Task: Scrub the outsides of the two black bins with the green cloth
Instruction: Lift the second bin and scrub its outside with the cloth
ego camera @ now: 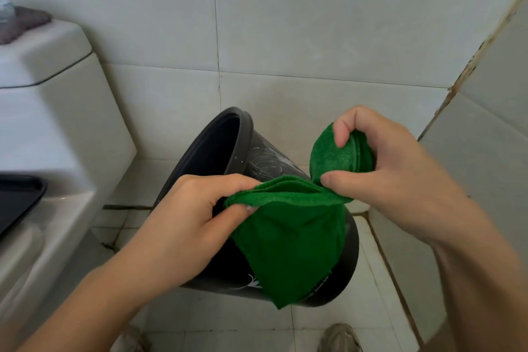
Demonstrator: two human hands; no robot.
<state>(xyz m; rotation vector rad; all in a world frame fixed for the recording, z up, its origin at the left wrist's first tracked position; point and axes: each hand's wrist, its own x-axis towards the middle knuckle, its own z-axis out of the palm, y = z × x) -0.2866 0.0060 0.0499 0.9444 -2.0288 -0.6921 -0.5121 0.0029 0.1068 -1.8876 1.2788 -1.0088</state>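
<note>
Above the round black plastic bin [228, 157], which is lying tilted on the pale tiled floor [371, 251], we are pinching the soft green cloth [288, 240] between our left hand [185, 223] and right hand [385, 168], probably folding it into a pad for scrubbing.

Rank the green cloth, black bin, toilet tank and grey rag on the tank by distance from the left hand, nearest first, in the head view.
1. green cloth: pinched in the left hand.
2. black bin: tilted, just behind the hand.
3. toilet tank: to the left.
4. grey rag: on the tank top, far left.
</note>
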